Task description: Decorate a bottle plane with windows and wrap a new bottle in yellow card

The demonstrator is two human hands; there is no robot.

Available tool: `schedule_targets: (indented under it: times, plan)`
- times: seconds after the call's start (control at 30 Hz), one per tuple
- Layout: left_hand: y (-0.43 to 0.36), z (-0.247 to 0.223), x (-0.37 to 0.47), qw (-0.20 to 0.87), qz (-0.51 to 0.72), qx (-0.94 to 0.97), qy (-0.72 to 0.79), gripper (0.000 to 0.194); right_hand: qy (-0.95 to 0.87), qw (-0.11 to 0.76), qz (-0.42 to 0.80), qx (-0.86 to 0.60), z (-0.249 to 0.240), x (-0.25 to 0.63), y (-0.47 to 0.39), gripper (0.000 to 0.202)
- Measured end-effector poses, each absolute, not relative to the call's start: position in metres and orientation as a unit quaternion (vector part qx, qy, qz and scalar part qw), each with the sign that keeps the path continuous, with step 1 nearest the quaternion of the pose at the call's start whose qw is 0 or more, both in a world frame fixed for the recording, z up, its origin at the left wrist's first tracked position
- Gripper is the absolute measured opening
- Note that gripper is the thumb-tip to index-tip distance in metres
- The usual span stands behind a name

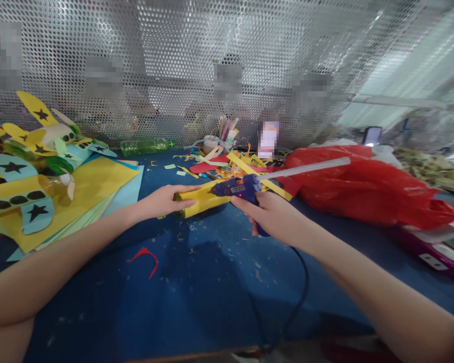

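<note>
My right hand (276, 212) is wrapped round the handle of a blue hot glue gun (237, 187). A red light glows on its side, and a long whitish glue stick (306, 167) juts out of its back. The nozzle points left, just over the yellow paper (202, 200) that is curled round a bottle lying on its side. My left hand (168, 199) grips the left end of this paper-wrapped bottle (177, 202), thumb in front and fingers over the top. Most of the bottle is hidden under the paper.
Finished-looking paper-and-bottle planes (22, 186) and coloured sheets (94, 186) lie left. A green bottle (146, 146), paper scraps (227, 166) and a phone (268, 138) are at the back. A red plastic bag (363, 186) sits right. A black cord (304, 282) trails to the front edge.
</note>
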State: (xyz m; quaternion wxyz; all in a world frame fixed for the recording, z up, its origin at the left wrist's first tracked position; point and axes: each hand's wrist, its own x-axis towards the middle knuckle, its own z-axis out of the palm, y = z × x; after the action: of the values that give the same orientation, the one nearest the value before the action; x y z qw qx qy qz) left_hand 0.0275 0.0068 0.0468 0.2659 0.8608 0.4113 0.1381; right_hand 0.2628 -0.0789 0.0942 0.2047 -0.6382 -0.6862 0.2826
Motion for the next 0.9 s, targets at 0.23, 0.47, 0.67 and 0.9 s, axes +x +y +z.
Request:
schedule_targets:
  times: [0.23, 0.47, 0.67, 0.9]
  plan:
    - [0.005, 0.049, 0.027, 0.290, 0.142, 0.858, 0.398, 0.053, -0.678, 0.191, 0.216, -0.676, 0.098, 0.278, -0.076, 0.032]
    - [0.004, 0.051, 0.027, 0.295, 0.135, 0.851, 0.412, 0.052, -0.641, 0.203, 0.221, -0.706, 0.098, 0.285, -0.073, 0.040]
    - [0.005, 0.049, 0.026, 0.293, 0.142, 0.854, 0.406, 0.052, -0.631, 0.220, 0.216, -0.712, 0.095, 0.291, -0.071, 0.041]
    - [0.006, 0.049, 0.027, 0.292, 0.139, 0.854, 0.407, 0.052, -0.625, 0.230, 0.229, -0.710, 0.093, 0.293, -0.073, 0.043]
